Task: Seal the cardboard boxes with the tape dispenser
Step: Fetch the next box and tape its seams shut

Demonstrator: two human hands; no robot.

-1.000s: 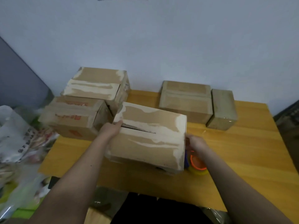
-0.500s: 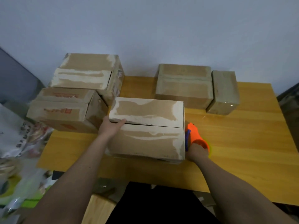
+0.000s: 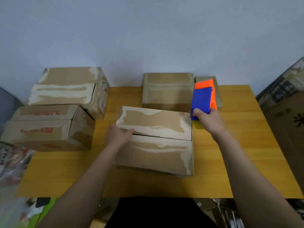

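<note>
Tape dispenser [image 3: 202, 99] gripped in right hand [image 3: 209, 120], beside box [image 3: 156, 142]

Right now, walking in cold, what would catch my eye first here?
The bright blue and orange tape dispenser, held up by the right hand just past the right end of the nearest box. Next, the left hand resting on that box's left end by the seam between its flaps. Four more cardboard boxes sit behind on the yellow wooden table.
</note>
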